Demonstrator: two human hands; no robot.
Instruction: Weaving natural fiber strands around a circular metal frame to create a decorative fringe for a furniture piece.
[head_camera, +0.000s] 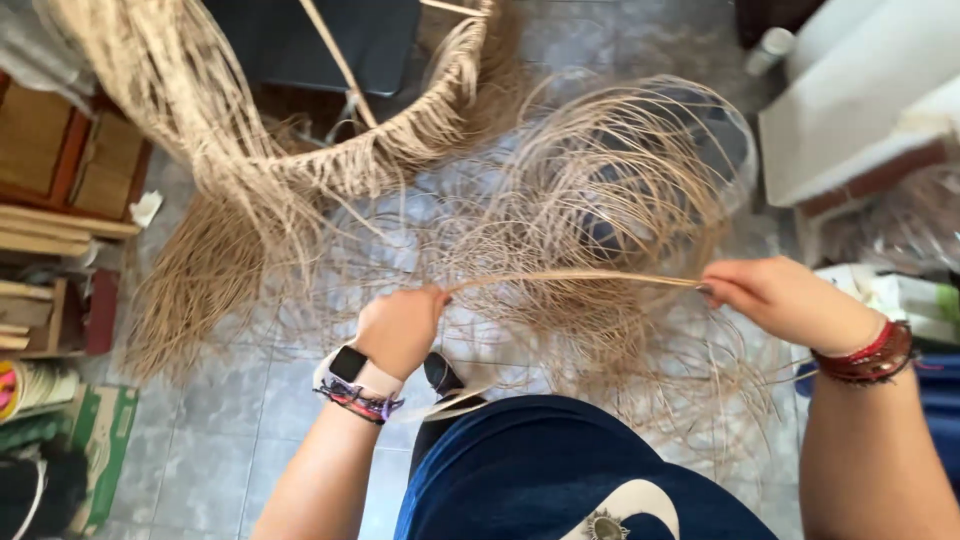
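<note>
fibre strand (575, 279) taut between left hand (400, 330), right hand (785, 300)

Both forearms are bare, with no sleeves. Just behind the left hand (400, 325), the wrist carries a smartwatch (349, 363) with a dark square face on a pale band, and next to it a thin braided bracelet (362, 404) in purple and pink. Behind the right hand (785, 298), several red and dark brown bangles (868, 357) stack around the wrist. Dark blue clothing (540, 470) covers the lap.
</note>
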